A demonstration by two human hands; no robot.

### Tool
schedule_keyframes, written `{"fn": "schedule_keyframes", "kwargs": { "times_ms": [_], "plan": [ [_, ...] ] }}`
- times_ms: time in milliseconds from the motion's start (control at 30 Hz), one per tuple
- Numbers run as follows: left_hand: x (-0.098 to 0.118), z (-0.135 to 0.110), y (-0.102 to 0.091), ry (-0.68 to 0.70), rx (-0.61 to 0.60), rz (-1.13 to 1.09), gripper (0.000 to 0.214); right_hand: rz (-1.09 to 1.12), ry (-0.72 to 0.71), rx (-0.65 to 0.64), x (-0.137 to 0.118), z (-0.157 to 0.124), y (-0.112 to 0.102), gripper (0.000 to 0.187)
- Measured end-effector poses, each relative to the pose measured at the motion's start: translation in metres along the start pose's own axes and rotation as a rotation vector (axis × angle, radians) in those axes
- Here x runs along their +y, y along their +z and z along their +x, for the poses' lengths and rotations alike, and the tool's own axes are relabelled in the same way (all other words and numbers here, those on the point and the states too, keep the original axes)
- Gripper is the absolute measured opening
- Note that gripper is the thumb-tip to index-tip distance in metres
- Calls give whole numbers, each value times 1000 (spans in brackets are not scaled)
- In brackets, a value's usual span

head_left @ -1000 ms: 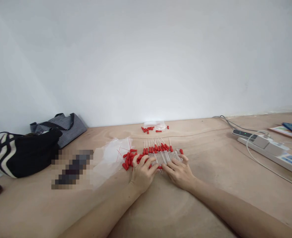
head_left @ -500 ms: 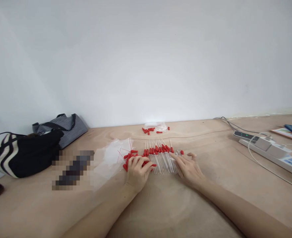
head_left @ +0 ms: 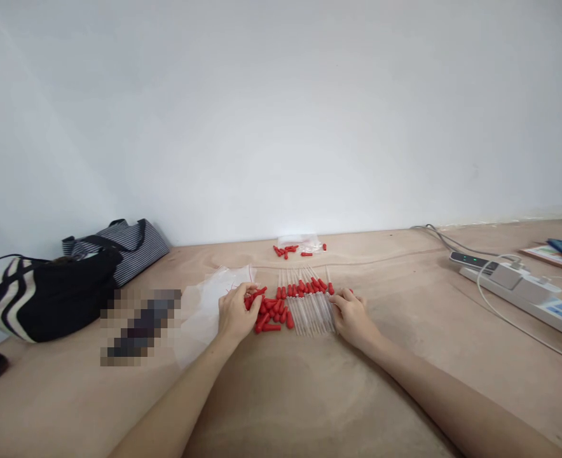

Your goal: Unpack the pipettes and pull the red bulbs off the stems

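Observation:
My left hand (head_left: 236, 313) curls over the left side of a pile of red rubber dropper bulbs (head_left: 277, 306), with some bulbs between thumb and fingers. Beside the pile lies a row of clear dropper tubes (head_left: 309, 315), side by side. Above that row are several droppers (head_left: 302, 287) with red bulbs on their near ends and tubes pointing away. My right hand (head_left: 355, 318) has its fingertips pinched at the right end of the tube row, at the tubes' upper ends. It seems to grip a tube, mostly hidden by the fingers. A red bulb shows just behind those fingers.
Clear plastic bags (head_left: 209, 305) lie left of the pile. Near the wall are more red bulbs (head_left: 285, 250) and a small bag (head_left: 304, 242). A power strip (head_left: 524, 296) with cables stands right; a black bag (head_left: 71, 299) and a striped bag (head_left: 138, 248) stand left.
My left hand has moved left off the middle of the bulb pile, uncovering more bulbs. My right hand's fingers have gone from lying over the tubes to a pinch at their right end.

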State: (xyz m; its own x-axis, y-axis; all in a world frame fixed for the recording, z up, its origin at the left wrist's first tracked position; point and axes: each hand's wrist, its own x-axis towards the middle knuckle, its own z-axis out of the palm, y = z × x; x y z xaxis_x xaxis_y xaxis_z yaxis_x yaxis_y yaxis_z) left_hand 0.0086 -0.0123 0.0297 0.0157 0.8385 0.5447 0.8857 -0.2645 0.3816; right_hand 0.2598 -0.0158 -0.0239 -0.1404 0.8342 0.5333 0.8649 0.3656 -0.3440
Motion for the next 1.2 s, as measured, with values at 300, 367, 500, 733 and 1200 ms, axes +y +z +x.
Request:
{"fn": "schedule_keyframes", "kwargs": {
  "times_ms": [300,367,500,733,1200],
  "plan": [
    [-9,6,1,-87,-116,47,19,16,-56,19,-5,-7,-1,26],
    [-12,11,1,-123,-132,54,23,-12,-67,28,-7,-8,-3,27],
    [-16,26,0,-153,-225,80,29,-78,-87,81,-9,-8,-8,29],
    [-12,56,7,-153,-443,135,25,-100,-94,99,-8,-8,-13,28],
    [21,66,35,-213,-473,318,25,-37,147,244,15,3,-21,35]
  ]
}}
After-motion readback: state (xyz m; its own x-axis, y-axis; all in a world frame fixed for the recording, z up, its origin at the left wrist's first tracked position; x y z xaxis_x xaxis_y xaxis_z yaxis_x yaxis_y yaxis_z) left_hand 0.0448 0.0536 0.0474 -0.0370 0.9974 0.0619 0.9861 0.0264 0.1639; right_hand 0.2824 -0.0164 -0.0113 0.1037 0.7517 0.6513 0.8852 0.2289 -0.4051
